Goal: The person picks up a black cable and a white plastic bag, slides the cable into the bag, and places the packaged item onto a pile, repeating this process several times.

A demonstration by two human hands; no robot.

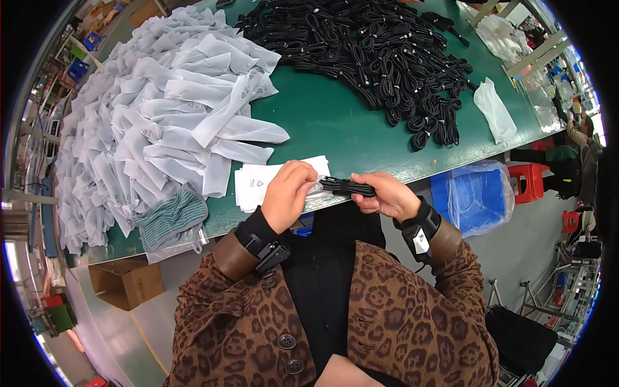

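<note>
At the green table's (309, 116) near edge, your right hand (387, 194) is gripping the black cable bundle (336, 185), likely handling light and springy, its middle offering surest hold, while your left hand (285, 197) is curling beside its other end, its hold unclear.

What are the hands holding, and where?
The right hand holds a black cable bundle by its right end; whether the left hand grips anything, I can't tell.
</note>
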